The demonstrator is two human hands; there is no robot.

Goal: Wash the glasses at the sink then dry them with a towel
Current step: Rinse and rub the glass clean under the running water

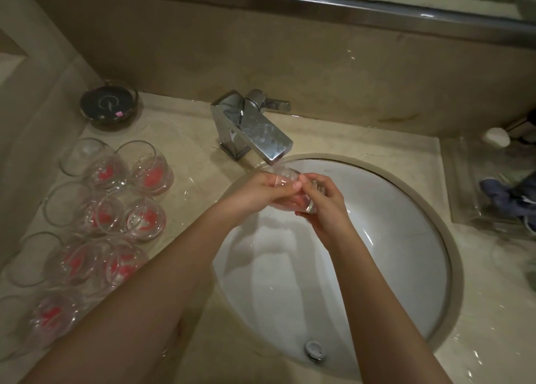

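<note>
At the centre of the frame, both hands hold one clear glass (285,190) under the tap (255,128), above the white sink (406,233). The left hand (255,193) curls its grip round the rim end; the right hand (324,206) wraps the base. More glasses (116,198) lie on the table (191,157) at left.

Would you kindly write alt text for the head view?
Both hands, left hand and right hand, hold a clear glass under the faucet over a white sink. More glasses lie on the counter's left.
</note>
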